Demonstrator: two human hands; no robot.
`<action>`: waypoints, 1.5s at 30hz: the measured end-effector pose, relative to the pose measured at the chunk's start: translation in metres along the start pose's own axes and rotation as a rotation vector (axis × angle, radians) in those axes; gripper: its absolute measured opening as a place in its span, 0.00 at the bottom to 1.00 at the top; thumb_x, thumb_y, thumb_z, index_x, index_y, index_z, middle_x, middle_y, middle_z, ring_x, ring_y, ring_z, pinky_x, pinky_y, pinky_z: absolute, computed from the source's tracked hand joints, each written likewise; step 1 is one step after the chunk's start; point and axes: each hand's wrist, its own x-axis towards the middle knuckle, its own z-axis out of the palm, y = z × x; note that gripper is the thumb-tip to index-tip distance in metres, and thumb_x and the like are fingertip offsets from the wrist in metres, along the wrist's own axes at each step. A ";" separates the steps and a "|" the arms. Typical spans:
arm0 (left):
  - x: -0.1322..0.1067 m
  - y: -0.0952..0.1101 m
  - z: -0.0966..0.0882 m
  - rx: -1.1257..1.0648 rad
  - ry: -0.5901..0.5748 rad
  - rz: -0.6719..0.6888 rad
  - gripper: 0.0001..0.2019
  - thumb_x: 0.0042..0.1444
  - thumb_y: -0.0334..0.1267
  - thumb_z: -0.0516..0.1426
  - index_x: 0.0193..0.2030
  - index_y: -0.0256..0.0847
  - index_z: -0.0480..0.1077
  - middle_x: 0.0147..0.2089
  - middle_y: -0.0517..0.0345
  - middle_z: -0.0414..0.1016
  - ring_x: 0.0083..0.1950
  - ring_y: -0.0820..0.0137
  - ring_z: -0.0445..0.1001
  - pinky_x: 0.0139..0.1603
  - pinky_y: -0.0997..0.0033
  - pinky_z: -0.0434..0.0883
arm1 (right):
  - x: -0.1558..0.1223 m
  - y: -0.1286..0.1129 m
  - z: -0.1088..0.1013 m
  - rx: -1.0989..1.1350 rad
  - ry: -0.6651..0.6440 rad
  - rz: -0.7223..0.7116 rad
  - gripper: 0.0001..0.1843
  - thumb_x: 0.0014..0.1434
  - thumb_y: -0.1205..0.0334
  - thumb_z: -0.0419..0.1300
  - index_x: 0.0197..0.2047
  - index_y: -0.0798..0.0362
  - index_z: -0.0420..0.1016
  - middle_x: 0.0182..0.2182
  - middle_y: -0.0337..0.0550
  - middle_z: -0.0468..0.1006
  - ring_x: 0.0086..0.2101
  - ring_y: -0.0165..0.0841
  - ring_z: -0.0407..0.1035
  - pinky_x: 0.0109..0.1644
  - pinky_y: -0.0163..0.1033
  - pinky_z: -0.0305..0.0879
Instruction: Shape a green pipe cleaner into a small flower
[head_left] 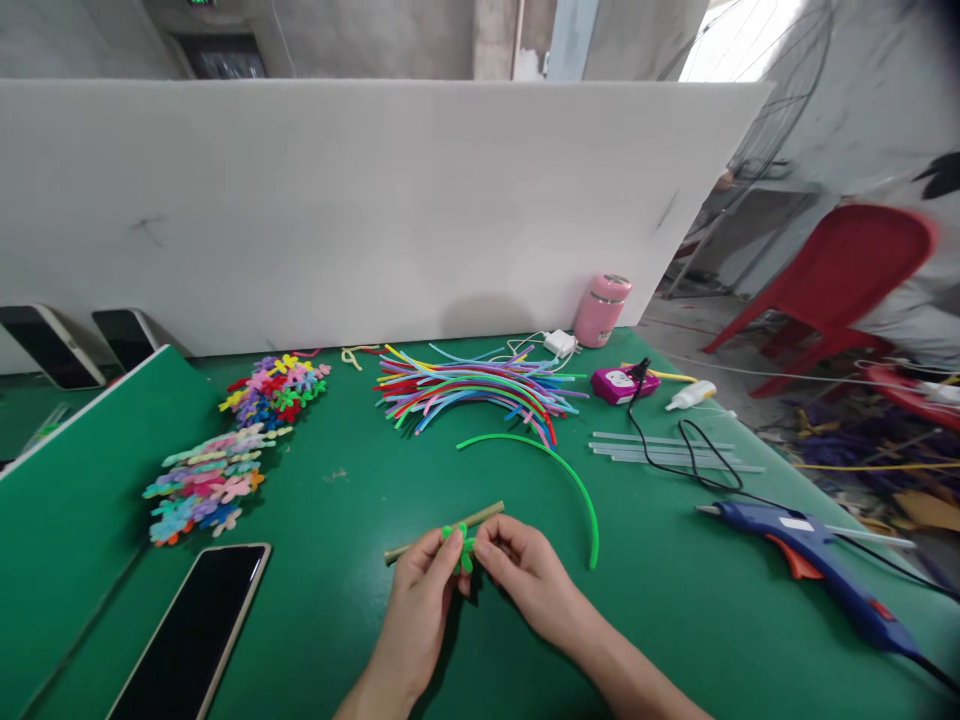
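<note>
Low over the green table, my left hand [429, 580] pinches a bright green flower [465, 548] of looped pipe cleaner. Thumb and fingertips of my right hand [521, 570] close on the flower's right side. Just behind both hands lies a thin tan stick [480, 517], partly covered by the flower and the left fingers. One loose green pipe cleaner [574, 470] curves across the table to the right of the hands. Farther back rests a bundle of many-coloured pipe cleaners [480, 388].
Finished pipe-cleaner flowers [206, 480] are piled at left, beside a phone [191, 630]. On the right are a blue glue gun [810, 560] with a black cord, clear glue sticks [660, 452], a purple power socket [622, 384] and a white tube [690, 395]. A pink flask [602, 312] stands behind.
</note>
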 end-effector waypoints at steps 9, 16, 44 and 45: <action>-0.002 0.000 -0.001 0.110 0.117 0.119 0.14 0.49 0.42 0.57 0.19 0.38 0.60 0.20 0.66 0.55 0.25 0.76 0.53 0.24 0.78 0.55 | -0.005 0.004 0.009 -0.343 0.120 -0.098 0.08 0.52 0.63 0.54 0.23 0.56 0.67 0.20 0.37 0.64 0.21 0.25 0.55 0.24 0.30 0.53; -0.003 0.006 0.000 0.272 0.034 0.148 0.13 0.51 0.43 0.55 0.21 0.38 0.65 0.20 0.65 0.58 0.24 0.75 0.54 0.24 0.77 0.55 | -0.001 -0.003 0.006 0.024 0.031 0.008 0.15 0.49 0.55 0.55 0.19 0.54 0.60 0.15 0.32 0.56 0.19 0.24 0.48 0.23 0.31 0.48; -0.007 0.010 0.003 0.357 -0.078 0.155 0.12 0.51 0.42 0.54 0.21 0.38 0.64 0.21 0.65 0.56 0.24 0.75 0.52 0.25 0.77 0.55 | -0.001 -0.002 -0.004 -0.275 0.095 -0.157 0.10 0.51 0.63 0.51 0.20 0.53 0.58 0.18 0.33 0.57 0.20 0.25 0.51 0.22 0.30 0.50; -0.006 0.008 0.002 0.355 -0.085 0.156 0.12 0.51 0.42 0.54 0.22 0.38 0.64 0.21 0.65 0.56 0.25 0.75 0.53 0.25 0.77 0.55 | -0.002 -0.002 -0.004 -0.289 0.092 -0.158 0.10 0.51 0.64 0.51 0.20 0.53 0.58 0.18 0.33 0.57 0.20 0.25 0.52 0.22 0.30 0.50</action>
